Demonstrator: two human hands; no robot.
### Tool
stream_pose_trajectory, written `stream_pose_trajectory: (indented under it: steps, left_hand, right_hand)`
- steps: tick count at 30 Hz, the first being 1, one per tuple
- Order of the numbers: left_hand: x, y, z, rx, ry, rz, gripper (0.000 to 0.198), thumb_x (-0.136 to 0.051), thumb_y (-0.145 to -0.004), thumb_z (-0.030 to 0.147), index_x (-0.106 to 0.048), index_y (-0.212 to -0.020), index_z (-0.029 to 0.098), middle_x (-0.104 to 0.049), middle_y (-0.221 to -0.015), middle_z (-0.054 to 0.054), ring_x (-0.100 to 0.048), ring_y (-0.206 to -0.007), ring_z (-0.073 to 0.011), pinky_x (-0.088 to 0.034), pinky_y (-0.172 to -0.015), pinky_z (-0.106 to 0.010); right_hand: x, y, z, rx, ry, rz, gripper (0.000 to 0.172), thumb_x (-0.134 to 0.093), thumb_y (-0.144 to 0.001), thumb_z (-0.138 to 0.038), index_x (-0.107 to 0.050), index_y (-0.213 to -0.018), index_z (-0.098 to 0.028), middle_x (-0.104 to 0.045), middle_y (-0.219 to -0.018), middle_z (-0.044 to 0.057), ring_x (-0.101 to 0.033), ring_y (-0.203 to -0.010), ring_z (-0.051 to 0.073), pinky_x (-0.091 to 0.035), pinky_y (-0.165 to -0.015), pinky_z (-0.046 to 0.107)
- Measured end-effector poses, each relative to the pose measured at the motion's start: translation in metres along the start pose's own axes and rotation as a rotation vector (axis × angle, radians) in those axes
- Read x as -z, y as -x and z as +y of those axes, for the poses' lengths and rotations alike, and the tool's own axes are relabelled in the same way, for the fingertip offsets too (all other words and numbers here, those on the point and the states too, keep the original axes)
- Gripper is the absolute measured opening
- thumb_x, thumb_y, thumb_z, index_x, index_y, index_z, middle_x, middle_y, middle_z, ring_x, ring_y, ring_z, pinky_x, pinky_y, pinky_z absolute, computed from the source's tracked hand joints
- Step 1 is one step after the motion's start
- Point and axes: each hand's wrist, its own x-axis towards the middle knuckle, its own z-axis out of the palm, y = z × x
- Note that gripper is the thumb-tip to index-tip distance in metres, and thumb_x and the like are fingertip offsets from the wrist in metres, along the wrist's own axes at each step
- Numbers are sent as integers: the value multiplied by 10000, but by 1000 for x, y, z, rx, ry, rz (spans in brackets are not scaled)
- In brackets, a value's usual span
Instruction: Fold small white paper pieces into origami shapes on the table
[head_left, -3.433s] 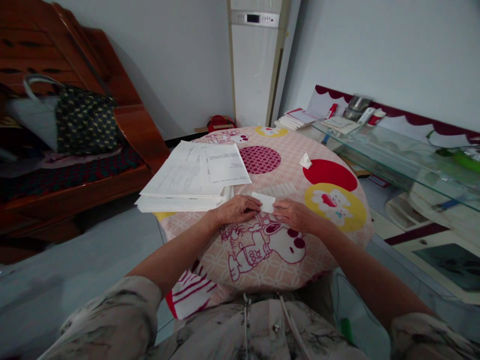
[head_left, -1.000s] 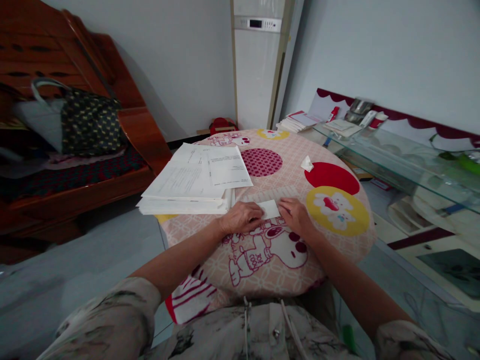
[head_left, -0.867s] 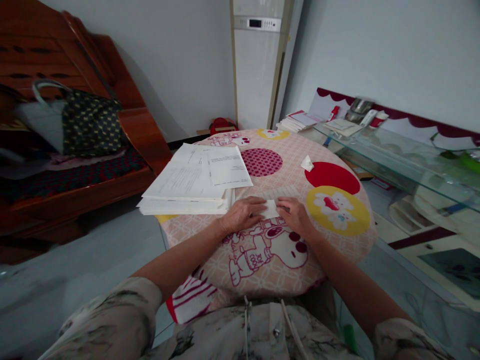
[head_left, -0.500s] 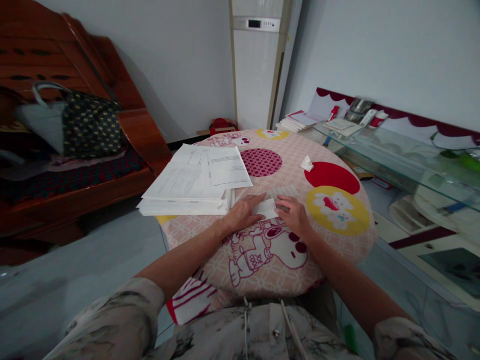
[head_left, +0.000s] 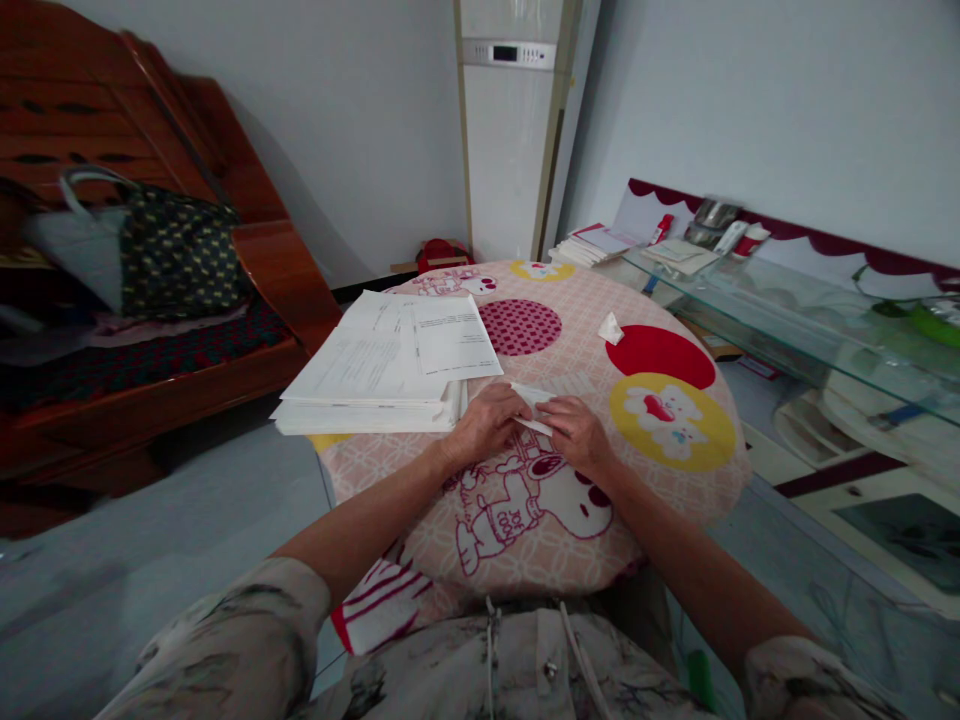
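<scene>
A small folded piece of white paper point(head_left: 534, 424) sits between my hands over the patterned tablecloth point(head_left: 517, 540). My left hand point(head_left: 491, 420) has its fingers curled round the paper's left end. The right end is pinched by my right hand point(head_left: 577, 432), with its fingers bent over the edge. Part of the paper is hidden behind the fingers. Just left of my left hand lies a thick stack of printed sheets point(head_left: 360, 385), its top sheets askew. A small folded white paper piece point(head_left: 610, 328) stands farther back, beside the red circle on the cloth.
To the left is a carved wooden bench point(head_left: 292, 290) with a patterned bag point(head_left: 180, 255) on it. A tall white air conditioner point(head_left: 506, 150) stands at the back. On the right, a glass shelf point(head_left: 795, 310) borders the round table, holding papers and small items.
My fingers have gone from lying flat beside the paper to curling round its ends. The paper now looks narrower and tilted. The view has shifted slightly.
</scene>
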Motion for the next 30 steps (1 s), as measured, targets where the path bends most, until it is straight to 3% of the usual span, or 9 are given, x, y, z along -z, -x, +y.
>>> stream_pose_trajectory:
  steps: [3,6,11,20,30]
  left_hand:
    - [-2,-2,0,-83,-110,29,231,-485,-807,31,-645,-863,188,-684,-875,-42,-596,-924,-198,-373,-1078,-437]
    - [-5,-2,-4,-39,-190,-38,221,-491,-779,17,-635,-839,174,-668,-848,-63,-590,-899,-213,-427,-993,-410]
    - [-7,5,-9,9,-117,-135,286,-495,-752,17,-656,-949,149,-673,-919,-92,-608,-913,-215,-486,-821,-323]
    - [-3,5,-7,-128,-29,-210,135,-568,-863,157,-676,-945,150,-683,-918,-86,-626,-896,-196,-487,-817,-299]
    - [-8,8,-8,-182,17,-209,204,-524,-955,278,-693,-962,163,-695,-940,-109,-644,-927,-200,-494,-837,-306]
  right_hand:
    - [3,0,-6,53,137,85,267,-528,-864,-92,-751,-947,-213,-734,-1118,71,-567,-1170,280,-426,-1057,506]
    - [4,2,-11,79,231,31,257,-500,-887,-96,-733,-913,-201,-724,-1093,97,-568,-1128,277,-381,-1091,525]
    - [1,7,-13,82,172,-165,265,-547,-791,-52,-718,-952,-175,-716,-1022,121,-598,-985,272,-491,-951,474]
    - [-1,7,-14,112,100,-159,300,-543,-771,-18,-699,-989,-152,-710,-1011,125,-604,-957,258,-529,-883,419]
    - [-2,7,-12,101,73,-167,290,-539,-766,-5,-687,-945,-178,-702,-981,106,-596,-958,253,-520,-878,410]
